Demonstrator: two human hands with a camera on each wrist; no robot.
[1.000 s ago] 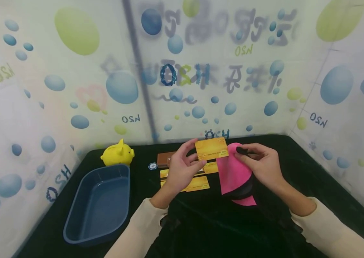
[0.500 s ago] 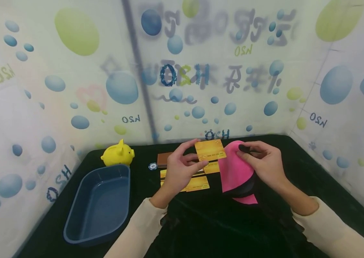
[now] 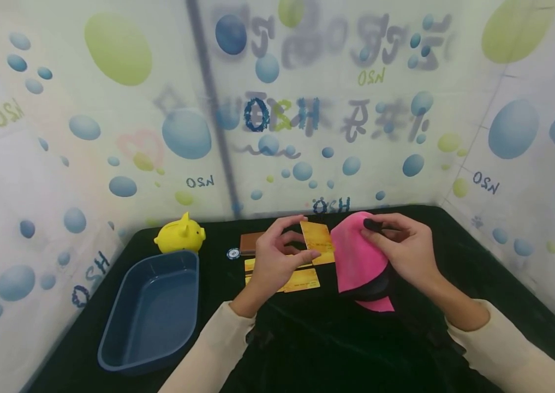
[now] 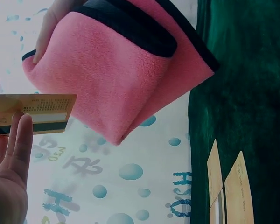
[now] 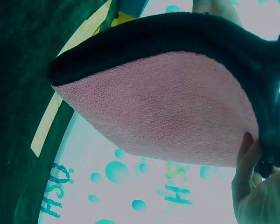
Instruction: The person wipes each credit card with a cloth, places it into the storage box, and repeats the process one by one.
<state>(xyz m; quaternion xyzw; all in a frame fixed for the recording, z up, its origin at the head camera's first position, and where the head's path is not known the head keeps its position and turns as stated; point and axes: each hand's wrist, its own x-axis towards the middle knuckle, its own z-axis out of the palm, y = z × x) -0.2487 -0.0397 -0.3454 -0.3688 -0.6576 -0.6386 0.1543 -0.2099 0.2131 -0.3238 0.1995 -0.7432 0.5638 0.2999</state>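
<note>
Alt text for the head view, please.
A person's left hand pinches a gold card beside a pink-and-black cloth held in the right hand. Other gold cards, a brown wallet, a yellow piggy bank and a blue basin sit on dark fabric.

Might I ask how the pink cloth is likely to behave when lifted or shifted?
The pink cloth is probably floppy, since it droops in folds from the right hand. It looks light, held up one-handed, and its fuzzy surface suggests little slipping.
</note>
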